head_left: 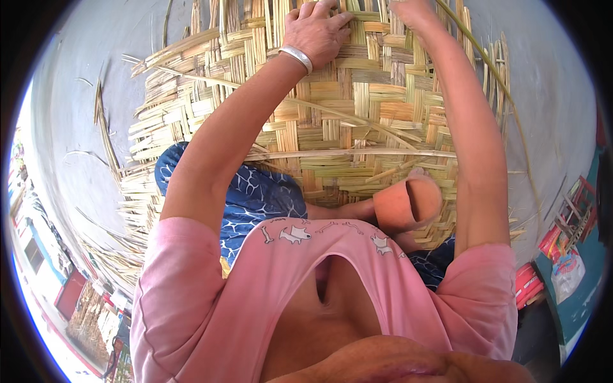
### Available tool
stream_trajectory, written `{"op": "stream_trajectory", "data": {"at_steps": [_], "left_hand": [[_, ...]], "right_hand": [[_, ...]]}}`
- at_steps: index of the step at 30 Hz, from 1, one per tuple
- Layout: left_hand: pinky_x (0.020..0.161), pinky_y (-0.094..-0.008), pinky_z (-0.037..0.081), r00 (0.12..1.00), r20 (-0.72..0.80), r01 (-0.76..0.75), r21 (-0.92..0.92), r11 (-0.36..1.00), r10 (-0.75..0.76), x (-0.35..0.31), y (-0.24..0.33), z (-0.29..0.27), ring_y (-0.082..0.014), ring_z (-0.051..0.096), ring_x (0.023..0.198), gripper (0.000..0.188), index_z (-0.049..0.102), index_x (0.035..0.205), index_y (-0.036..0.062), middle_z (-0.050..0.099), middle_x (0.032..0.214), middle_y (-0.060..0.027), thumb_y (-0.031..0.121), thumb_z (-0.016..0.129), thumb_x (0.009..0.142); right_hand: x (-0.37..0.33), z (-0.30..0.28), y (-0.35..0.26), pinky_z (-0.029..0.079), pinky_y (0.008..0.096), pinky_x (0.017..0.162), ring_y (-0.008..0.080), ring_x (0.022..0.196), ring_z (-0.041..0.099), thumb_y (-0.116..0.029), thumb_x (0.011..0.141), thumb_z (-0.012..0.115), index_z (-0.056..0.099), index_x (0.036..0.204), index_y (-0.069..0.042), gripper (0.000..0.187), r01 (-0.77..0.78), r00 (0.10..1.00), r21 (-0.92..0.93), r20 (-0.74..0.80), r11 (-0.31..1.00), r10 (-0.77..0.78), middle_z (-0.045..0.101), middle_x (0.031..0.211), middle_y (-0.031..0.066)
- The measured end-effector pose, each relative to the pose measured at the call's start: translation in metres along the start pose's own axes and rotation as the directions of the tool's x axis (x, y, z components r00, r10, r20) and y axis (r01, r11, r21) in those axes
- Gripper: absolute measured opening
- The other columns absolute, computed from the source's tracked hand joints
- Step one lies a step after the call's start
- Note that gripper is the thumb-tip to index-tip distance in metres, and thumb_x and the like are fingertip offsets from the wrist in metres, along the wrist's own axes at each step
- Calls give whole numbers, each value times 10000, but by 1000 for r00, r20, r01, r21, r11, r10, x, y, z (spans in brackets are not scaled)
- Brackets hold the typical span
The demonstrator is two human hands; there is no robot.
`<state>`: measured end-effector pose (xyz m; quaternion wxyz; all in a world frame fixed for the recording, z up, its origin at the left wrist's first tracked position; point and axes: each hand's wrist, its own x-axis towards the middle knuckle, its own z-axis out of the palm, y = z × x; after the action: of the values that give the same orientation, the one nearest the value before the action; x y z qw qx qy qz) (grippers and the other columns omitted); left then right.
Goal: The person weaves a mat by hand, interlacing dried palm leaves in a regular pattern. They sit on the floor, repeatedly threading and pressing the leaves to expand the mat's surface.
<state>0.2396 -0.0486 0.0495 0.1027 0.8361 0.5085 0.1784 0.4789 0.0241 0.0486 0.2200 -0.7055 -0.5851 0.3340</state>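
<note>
A wide mat [332, 127] of flat, pale yellow-green split strips, woven over and under, spreads out before me. Near its far part my left hand [316, 32] lies on the weave, a silver bangle at the wrist and the fingers spread. To its right, at the top edge of the picture, my right hand [414, 13] is bent over the mat with its fingers closed. Those fingertips are partly cut off, so what they hold is hidden. A few loose strips [357, 121] cross the woven surface at a slant, below both hands.
A long green strip [495, 73] curves down the right side. Loose strip ends [105, 121] lie on the grey floor [73, 60] at left. My orange slipper [408, 203] rests on the mat. A red rack [578, 210] and plastic bag [567, 274] stand far right.
</note>
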Motion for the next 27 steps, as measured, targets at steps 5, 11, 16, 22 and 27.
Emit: {"op": "stream_trajectory", "data": {"at_steps": [5,11,16,22,27], "left_hand": [[1164,-528,325,991,-128,37,24,999,-33,-29,-28,-21,-370,409,1423,539,549,1441,168,450,1530,-179,232,660,917],[1245,-504,189,926,-227,348,205,915,-302,-80,-97,-30,-306,331,1508,648,456,1535,161,426,1587,-123,502,573,996],[1221,-590,176,913,-182,395,175,902,-365,-88,-105,-11,-341,268,1532,576,525,1483,263,392,1605,-155,581,490,1004],[1185,-624,193,870,-167,490,178,853,-464,-86,-96,-15,-379,262,1521,551,567,1443,345,389,1599,-167,616,511,966],[1175,-608,202,862,-159,506,183,843,-482,-86,-96,-13,-362,295,1502,540,585,1423,345,418,1579,-165,610,525,956]], "right_hand": [[-26,2,-25,448,509,1081,465,1229,574,-154,877,620,484,1410,37,582,-55,962,-280,-271,958,-24,608,1310,300],[-42,33,-47,453,469,1103,455,1292,538,-118,901,611,511,1412,62,551,329,775,-648,-231,687,-589,539,1429,289],[-26,73,-103,526,455,989,422,1120,655,-122,902,599,671,1256,-2,380,457,889,-129,50,880,-455,661,1225,299],[26,105,-114,555,490,907,465,1008,689,-86,872,586,720,1109,27,296,337,941,-264,140,904,-310,696,1057,329],[47,113,-110,571,502,843,453,955,712,-61,862,595,730,1014,38,227,342,938,-471,222,813,-266,699,1009,335]]}}
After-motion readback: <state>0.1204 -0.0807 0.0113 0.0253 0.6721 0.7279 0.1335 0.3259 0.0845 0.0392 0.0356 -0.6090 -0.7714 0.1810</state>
